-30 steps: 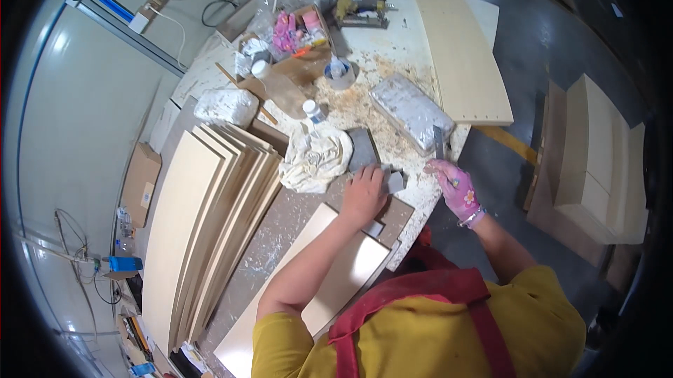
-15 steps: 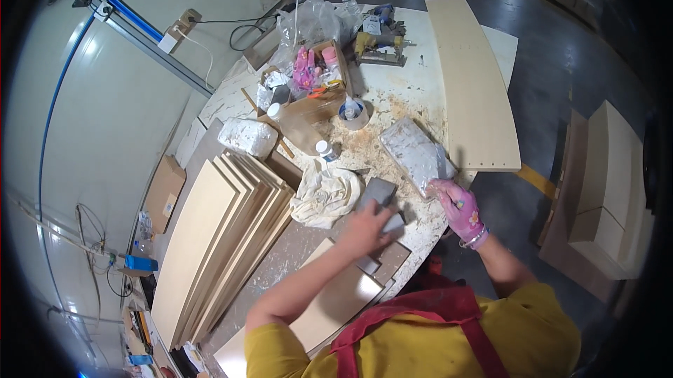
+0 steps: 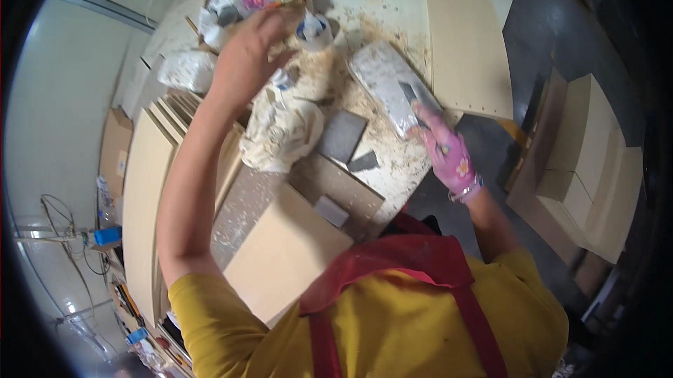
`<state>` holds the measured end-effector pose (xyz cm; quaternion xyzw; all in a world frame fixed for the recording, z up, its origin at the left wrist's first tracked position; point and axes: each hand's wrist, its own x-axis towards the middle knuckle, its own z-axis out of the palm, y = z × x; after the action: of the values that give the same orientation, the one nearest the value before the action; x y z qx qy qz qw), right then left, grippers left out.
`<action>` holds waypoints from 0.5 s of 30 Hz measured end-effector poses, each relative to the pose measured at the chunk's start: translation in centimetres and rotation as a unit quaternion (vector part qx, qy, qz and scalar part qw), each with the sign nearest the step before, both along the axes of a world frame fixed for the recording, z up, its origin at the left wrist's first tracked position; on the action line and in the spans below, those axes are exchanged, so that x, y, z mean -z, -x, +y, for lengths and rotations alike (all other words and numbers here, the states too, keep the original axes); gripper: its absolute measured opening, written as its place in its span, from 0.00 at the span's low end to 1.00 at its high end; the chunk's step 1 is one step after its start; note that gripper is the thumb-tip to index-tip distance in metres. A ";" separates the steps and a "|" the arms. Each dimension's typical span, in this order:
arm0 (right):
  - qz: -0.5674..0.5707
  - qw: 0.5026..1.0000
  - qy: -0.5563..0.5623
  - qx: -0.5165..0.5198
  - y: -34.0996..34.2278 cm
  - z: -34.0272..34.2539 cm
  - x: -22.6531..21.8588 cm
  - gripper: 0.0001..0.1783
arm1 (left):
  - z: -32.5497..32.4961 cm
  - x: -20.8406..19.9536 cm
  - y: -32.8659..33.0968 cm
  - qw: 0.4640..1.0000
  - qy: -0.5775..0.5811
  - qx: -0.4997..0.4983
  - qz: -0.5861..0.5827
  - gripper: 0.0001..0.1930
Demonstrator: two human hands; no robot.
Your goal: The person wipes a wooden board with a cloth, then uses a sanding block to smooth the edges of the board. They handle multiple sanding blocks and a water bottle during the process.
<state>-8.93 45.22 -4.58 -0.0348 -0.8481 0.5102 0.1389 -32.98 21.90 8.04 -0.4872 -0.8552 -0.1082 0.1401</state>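
My bare left hand [image 3: 249,52] is raised over the far left of the worktable, beside a tape roll [image 3: 313,33] with a small bottle in it. Its fingers and thumb are apart, slightly blurred, with nothing visible between them. In a pink flowered glove, my right hand [image 3: 446,152] is at the near end of a plastic-wrapped white package [image 3: 384,80]. A narrow dark grey strip [image 3: 407,91] sticks out from its fingertips over the package. A grey sanding pad [image 3: 342,136] and a dark scrap [image 3: 363,161] lie nearer me, beside a crumpled cream cloth [image 3: 279,129].
Stacked pale curved boards [image 3: 151,189] stand at the left. A flat pale board [image 3: 287,252] lies in front of me with a small grey block [image 3: 331,211] at its edge. Another long board [image 3: 470,42] overhangs the table's right side. Cartons [image 3: 582,161] stand on the floor at right.
My left hand has moved from the sanding pad to the far left. The dark strip now shows at my right fingertips. The view has shifted, so the table's far end is cut off.
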 end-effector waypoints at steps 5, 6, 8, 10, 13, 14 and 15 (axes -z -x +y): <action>-0.047 0.999 0.001 0.020 3.1 0.9 -0.2 0.21 | -8.2 5.9 -9.4 0.964 0.050 -0.081 -0.250 0.08; -0.033 0.998 -0.061 0.012 3.7 1.5 -0.2 0.20 | -9.8 7.7 -11.0 0.958 0.046 -0.080 -0.272 0.06; -0.007 0.988 -0.152 0.008 5.2 2.1 -0.2 0.18 | -11.0 8.6 -14.0 0.929 0.080 -0.064 -0.356 0.05; 0.009 0.977 -0.212 0.009 6.6 2.3 -0.2 0.17 | -11.5 9.9 -16.4 0.928 0.071 -0.039 -0.364 0.07; -0.028 0.948 -0.316 -0.005 8.6 2.2 -0.1 0.17 | -10.3 11.8 -19.2 0.947 0.019 -0.020 -0.319 0.12; -0.030 0.936 -0.351 -0.005 9.2 2.2 0.1 0.17 | -9.9 12.2 -19.8 0.956 -0.003 -0.016 -0.293 0.14; -0.080 0.929 -0.360 -0.016 9.5 2.2 0.2 0.18 | -9.6 12.5 -20.4 0.960 0.026 -0.019 -0.277 0.15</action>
<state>-18.41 47.41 -4.78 -0.0094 -0.9836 0.1681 0.0651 -12.61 12.32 -4.45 -0.4254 -0.8721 -0.2139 -0.1127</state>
